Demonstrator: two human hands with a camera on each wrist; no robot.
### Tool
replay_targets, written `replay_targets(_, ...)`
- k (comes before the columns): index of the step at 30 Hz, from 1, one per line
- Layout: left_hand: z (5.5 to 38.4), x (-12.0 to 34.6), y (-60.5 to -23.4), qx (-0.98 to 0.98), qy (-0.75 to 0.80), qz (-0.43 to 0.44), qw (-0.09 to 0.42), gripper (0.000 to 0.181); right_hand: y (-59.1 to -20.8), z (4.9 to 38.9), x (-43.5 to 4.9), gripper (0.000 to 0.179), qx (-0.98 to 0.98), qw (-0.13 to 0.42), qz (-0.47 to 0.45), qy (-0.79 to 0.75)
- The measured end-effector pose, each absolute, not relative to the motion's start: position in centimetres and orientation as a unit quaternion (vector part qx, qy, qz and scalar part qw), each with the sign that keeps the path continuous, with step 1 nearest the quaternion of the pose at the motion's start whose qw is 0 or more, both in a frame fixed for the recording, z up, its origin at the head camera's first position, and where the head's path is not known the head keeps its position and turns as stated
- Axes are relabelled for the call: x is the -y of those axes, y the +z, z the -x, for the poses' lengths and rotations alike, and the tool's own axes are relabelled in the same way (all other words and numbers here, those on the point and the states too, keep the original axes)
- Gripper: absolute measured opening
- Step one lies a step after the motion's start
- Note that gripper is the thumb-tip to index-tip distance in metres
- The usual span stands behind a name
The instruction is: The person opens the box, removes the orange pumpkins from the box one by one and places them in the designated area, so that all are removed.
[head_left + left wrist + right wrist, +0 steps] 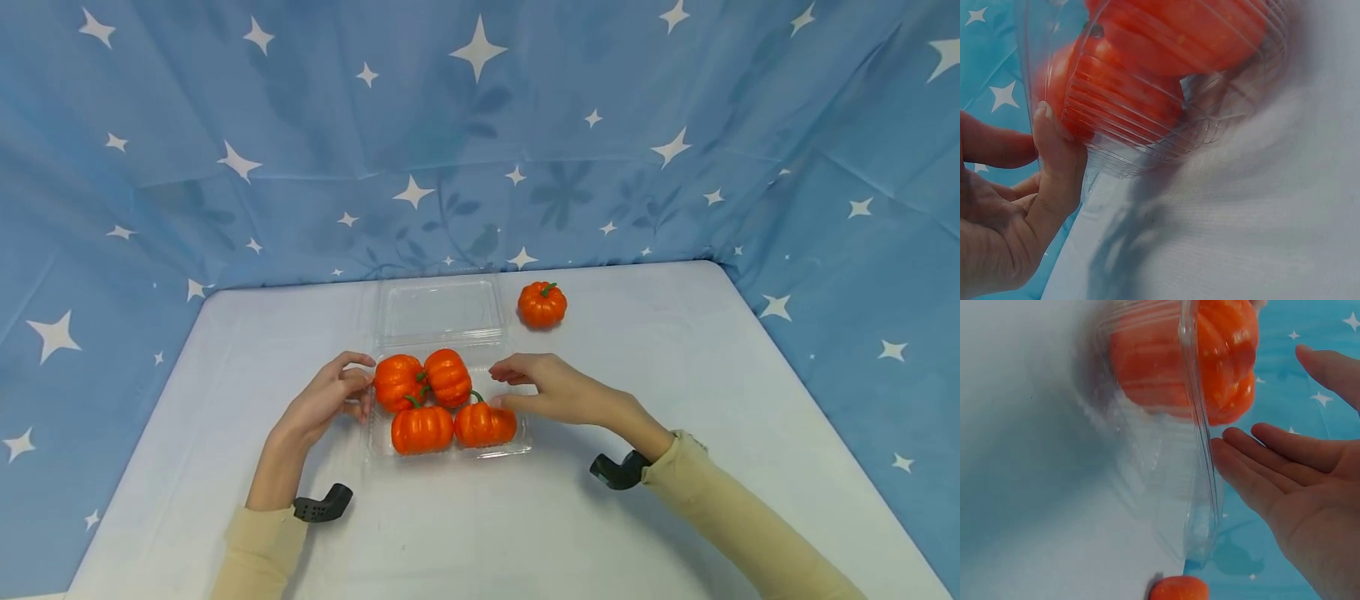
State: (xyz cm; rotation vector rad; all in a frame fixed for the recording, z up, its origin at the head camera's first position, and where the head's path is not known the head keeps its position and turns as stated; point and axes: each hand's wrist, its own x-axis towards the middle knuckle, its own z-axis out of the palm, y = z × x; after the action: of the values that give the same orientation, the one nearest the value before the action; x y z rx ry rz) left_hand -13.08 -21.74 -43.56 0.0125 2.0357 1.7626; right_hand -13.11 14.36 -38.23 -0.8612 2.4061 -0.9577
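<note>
A clear plastic clamshell box (504,451) lies on the table with its lid (441,310) folded back. Several small orange toy pumpkins (422,431) with green stems fill most of its base; the right back corner holds none. My left hand (324,402) is at the box's left side, and in the left wrist view its thumb and finger pinch the rim (1034,125). Over the right side is my right hand (551,390), fingers extended and nothing in its grasp. Its fingertips (1225,447) are right at the box's edge in the right wrist view, beside a pumpkin (1225,362).
Another orange pumpkin (542,306) sits on the white tablecloth (637,333), to the right of the lid. A blue curtain with white stars (480,208) hangs behind the table and along both sides. Dark camera mounts (324,503) are on both wrists.
</note>
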Motion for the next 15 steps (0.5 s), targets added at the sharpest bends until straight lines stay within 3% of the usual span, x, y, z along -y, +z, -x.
replay_targets(15,12.9,21.7,-43.4,-0.741,0.636,-0.006,0.217,0.036,-38.1,13.1,-11.7,0.066,-0.88,0.258,0.327,-0.229)
